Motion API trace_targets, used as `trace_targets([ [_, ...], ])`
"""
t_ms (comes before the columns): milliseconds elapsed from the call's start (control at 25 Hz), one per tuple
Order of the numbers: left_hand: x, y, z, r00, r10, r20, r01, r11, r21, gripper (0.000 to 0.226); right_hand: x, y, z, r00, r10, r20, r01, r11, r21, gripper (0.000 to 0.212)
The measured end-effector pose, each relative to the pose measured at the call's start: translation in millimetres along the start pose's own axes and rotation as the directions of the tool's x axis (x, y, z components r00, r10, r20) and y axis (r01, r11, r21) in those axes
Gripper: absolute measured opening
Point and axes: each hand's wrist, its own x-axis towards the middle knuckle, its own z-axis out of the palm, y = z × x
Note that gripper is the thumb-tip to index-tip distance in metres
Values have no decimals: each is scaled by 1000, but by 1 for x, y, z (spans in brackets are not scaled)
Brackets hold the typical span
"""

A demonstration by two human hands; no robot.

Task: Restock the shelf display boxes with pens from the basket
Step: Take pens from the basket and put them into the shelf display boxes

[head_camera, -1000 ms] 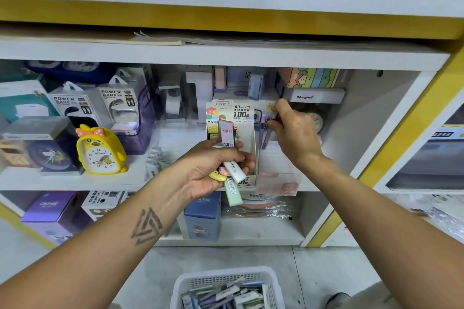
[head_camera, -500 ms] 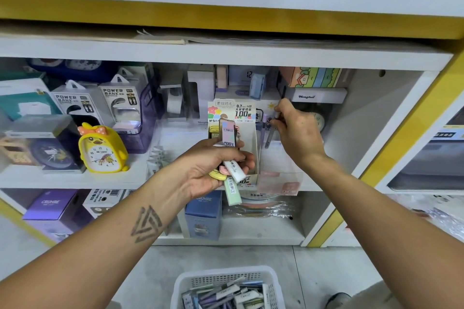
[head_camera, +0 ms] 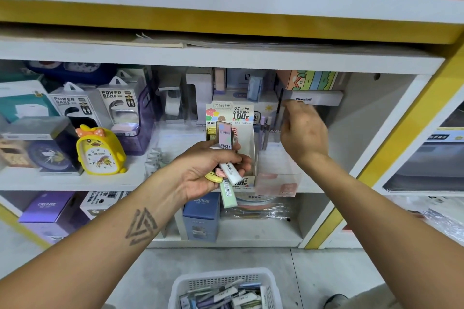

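Landmark: display box [head_camera: 247, 138], white card, printed header, upright on the middle shelf [head_camera: 62, 180].
Left hand [head_camera: 208, 170]: in front of the box, grip curled round a bundle of slim pastel cases [head_camera: 229, 168]; one stands upright against the box front, a green one hangs below the palm.
Right hand [head_camera: 305, 133]: just right of the box, raised beside upright pens [head_camera: 265, 130]; blurred, so its grip cannot be told.
Basket [head_camera: 223, 281]: white, on the floor below the box, holding more cases.
Yellow duck clock [head_camera: 99, 152]: well left of the box.
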Motion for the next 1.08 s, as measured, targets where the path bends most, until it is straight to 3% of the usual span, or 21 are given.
trace_targets([
  [40, -1, 0, 0, 1000, 0, 4, 0, 1000, 1, 35, -1, 1, -3, 998, 60, 18, -59, 996, -74, 28],
  [120, -1, 0, -1, 1000, 1, 0, -1, 1000, 8, 34, -5, 1, -8, 956, 228, 187, -198, 966, -168, 37],
  [200, -3, -1, 0, 1000, 0, -12, 0, 1000, 15, 36, -11, 1, -7, 894, 303, 331, -264, 951, -159, 42],
  [360, -7, -3, 2, 1000, -18, -11, 18, 1000, 13, 39, -14, 0, -7, 877, 306, 372, -287, 952, -106, 49],
  [480, -10, -3, 5, 999, -41, 14, 40, 999, 16, 44, -12, -6, -13, 963, 139, 230, -103, 981, -164, 41],
  [560, -10, -3, 6, 999, -35, 25, 34, 999, 33, 36, -10, -21, -16, 978, 44, 206, -69, 990, 120, 30],
  [640, -10, -3, 5, 999, -36, 27, 34, 997, 65, 22, -11, -44, -19, 892, 95, 442, -335, 794, 507, 22],
  [680, -11, -3, 5, 999, -37, 32, 35, 996, 82, 19, -13, -54, -20, 822, 89, 563, -469, 667, 579, 28],
  [760, -13, -4, 4, 999, -25, 42, 19, 991, 132, 19, -16, -65, -18, 724, 52, 688, -584, 578, 570, 36],
  [840, -16, -3, 1, 1000, -11, 30, 7, 990, 141, 22, -16, -72, -16, 693, 56, 719, -628, 537, 563, 36],
  [920, -18, 0, -4, 1000, -7, 8, 7, 995, 103, 23, -13, -72, -14, 679, 93, 728, -688, 428, 586, 29],
  [1080, -25, 8, -14, 1000, -20, 9, 19, 998, 58, 20, -5, -67, -9, 646, 188, 740, -761, 80, 644, 9],
])
